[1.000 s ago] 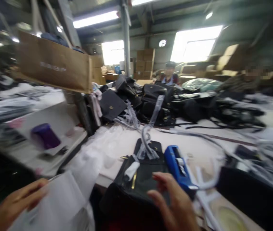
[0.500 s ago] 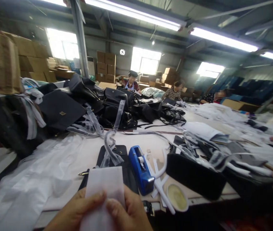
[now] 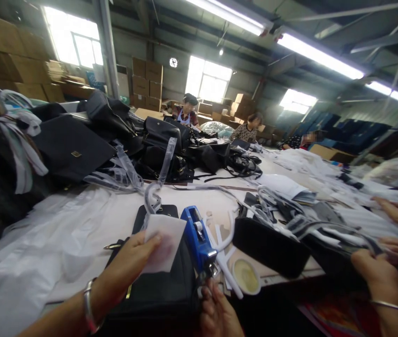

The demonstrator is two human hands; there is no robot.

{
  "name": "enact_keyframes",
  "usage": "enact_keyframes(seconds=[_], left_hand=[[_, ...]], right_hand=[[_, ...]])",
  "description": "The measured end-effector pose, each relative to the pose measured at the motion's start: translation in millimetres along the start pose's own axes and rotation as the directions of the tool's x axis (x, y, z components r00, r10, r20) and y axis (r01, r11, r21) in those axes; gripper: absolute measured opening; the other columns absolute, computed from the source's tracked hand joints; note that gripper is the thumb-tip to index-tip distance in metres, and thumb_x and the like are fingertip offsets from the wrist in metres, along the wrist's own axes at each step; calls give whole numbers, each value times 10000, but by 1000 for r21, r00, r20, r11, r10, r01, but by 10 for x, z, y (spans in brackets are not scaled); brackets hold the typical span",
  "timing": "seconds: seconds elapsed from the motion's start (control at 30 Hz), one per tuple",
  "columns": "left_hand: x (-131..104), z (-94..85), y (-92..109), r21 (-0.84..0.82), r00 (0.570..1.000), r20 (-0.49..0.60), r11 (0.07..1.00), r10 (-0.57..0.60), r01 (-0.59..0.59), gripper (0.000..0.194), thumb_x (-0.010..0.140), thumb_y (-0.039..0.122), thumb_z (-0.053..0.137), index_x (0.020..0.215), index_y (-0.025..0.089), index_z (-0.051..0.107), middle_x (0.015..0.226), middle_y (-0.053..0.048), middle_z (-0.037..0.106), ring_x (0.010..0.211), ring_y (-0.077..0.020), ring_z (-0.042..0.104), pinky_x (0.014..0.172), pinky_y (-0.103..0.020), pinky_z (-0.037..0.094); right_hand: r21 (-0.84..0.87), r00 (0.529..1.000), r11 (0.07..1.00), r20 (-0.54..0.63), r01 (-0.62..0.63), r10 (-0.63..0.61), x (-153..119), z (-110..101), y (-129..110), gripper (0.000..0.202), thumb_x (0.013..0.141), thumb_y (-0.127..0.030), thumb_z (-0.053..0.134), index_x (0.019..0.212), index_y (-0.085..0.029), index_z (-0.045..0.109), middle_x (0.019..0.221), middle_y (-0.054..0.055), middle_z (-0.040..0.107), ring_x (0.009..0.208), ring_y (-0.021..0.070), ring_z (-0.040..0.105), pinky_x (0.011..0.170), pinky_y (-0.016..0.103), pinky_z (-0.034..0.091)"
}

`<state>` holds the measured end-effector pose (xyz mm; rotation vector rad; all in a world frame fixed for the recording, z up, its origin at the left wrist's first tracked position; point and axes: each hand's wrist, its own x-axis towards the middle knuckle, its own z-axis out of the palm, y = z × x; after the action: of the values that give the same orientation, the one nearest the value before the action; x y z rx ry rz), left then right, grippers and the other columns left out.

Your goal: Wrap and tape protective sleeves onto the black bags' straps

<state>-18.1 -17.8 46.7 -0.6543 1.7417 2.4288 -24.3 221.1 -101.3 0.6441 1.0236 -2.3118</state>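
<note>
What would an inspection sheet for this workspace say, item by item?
Surface: pale table, largely covered.
Job's things: white sheet, in front of a black bag in this view.
Clutter: blue tape dispenser, round dish, piled black bags, filmy plastic.
Hands: left hand grips the sheet; right hand is below the dispenser, hold unclear.
Cables: nothing seen.
Surroundings: a co-worker's hand at the right, stacked boxes behind.

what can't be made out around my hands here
All in the head view:
Black bag: partly hidden behind the white sheet and left hand.
Right hand: blur obscures what its fingertips hold, if anything.
White plastic: cut off by the left edge.
</note>
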Motion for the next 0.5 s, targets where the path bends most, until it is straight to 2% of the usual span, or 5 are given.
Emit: enact_keyframes(seconds=[0.13, 0.27, 0.33, 0.4, 0.5], left_hand=[[151, 119, -92, 118, 999, 17, 992, 33, -35, 361, 816, 407, 659, 1015, 109, 692, 835, -82, 743, 712, -189, 654, 625, -243, 486], [170, 237, -208, 100, 998, 41, 993, 55, -59, 454, 814, 466, 634, 1096, 112, 670, 943, -109, 736, 804, -241, 660, 743, -329, 501], [165, 325, -302, 46, 996, 65, 997, 61, -64, 507, 785, 483, 662, 1138, 119, 656, 1006, -123, 727, 881, -272, 660, 802, -359, 497], [179, 417, -410, -2, 994, 90, 998, 59, -59, 571, 734, 506, 709, 1154, 125, 655, 1016, -129, 726, 924, -297, 655, 830, -371, 492], [237, 521, -568, -57, 990, 124, 997, 62, -55, 619, 673, 529, 761, 1150, 145, 667, 956, -116, 736, 934, -303, 654, 856, -364, 485]], right_hand=[[127, 998, 990, 8, 66, -68, 5, 326, -144, 460, 529, -367, 902, 875, -203, 648, 696, -47, 591, 462, 24, 428, 352, 111, 251], [-181, 938, 925, -32, 334, -345, 13, 484, -131, 590, 584, -510, 847, 1033, -201, 623, 830, 17, 663, 433, 43, 439, 353, 163, 355], [-427, 841, 755, 28, 498, -540, 31, 559, -89, 561, 706, -590, 731, 1079, -192, 599, 816, 42, 679, 389, 65, 431, 338, 204, 372], [-630, 719, 494, 151, 599, -678, 50, 646, -56, 524, 807, -597, 619, 1139, -191, 590, 839, 76, 700, 452, 137, 543, 391, 252, 444], [-708, 491, 93, 382, 700, -783, 69, 750, -41, 471, 868, -534, 564, 1196, -198, 607, 1060, 139, 692, 873, 279, 679, 671, 328, 558]])
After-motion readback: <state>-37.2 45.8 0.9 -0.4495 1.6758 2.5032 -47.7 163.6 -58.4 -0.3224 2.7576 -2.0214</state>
